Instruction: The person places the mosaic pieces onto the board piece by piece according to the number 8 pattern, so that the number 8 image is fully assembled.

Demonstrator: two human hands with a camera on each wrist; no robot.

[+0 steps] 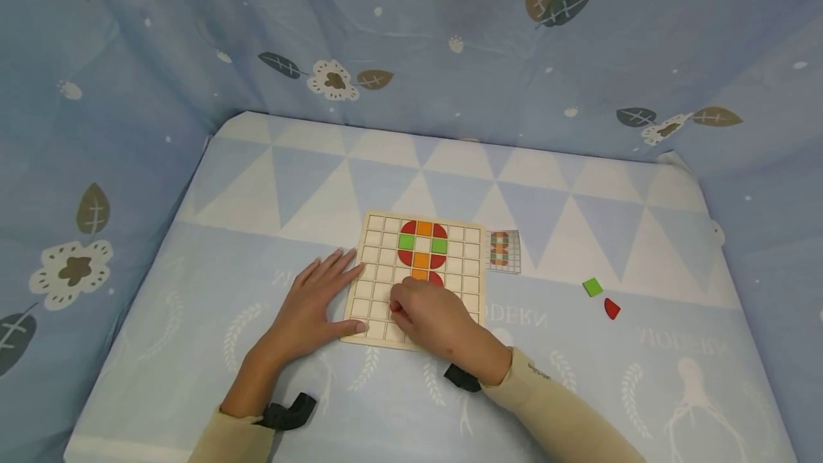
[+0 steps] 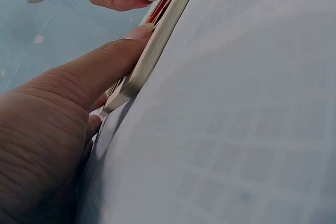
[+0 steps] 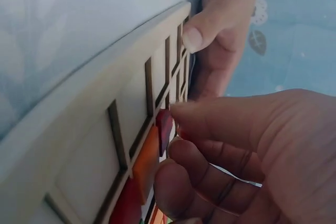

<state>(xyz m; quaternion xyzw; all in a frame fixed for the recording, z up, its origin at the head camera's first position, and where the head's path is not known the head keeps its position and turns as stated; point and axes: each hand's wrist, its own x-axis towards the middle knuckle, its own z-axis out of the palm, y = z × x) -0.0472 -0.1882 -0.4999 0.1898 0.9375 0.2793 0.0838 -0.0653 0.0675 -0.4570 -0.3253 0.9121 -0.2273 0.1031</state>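
Note:
A wooden grid board [image 1: 377,293] lies on the table, with red quarter-round, orange square and green square tiles set in its cells. My left hand [image 1: 315,304] rests spread at the board's left side, its thumb over the near left corner. Over the lower middle of the grid, my right hand [image 1: 437,316] pinches a red tile [image 3: 164,129] between curled fingers, down at a cell beside an orange tile [image 3: 146,163]. Another red tile [image 3: 126,203] sits past the orange one. The right hand hides some near cells in the head view.
A small pattern card [image 1: 504,251] with a coloured grid lies against the board's right edge. Farther right, a loose green square tile [image 1: 593,287] and a loose red tile [image 1: 612,309] lie on the patterned cloth. Blue fabric walls [image 1: 450,41] stand around the table.

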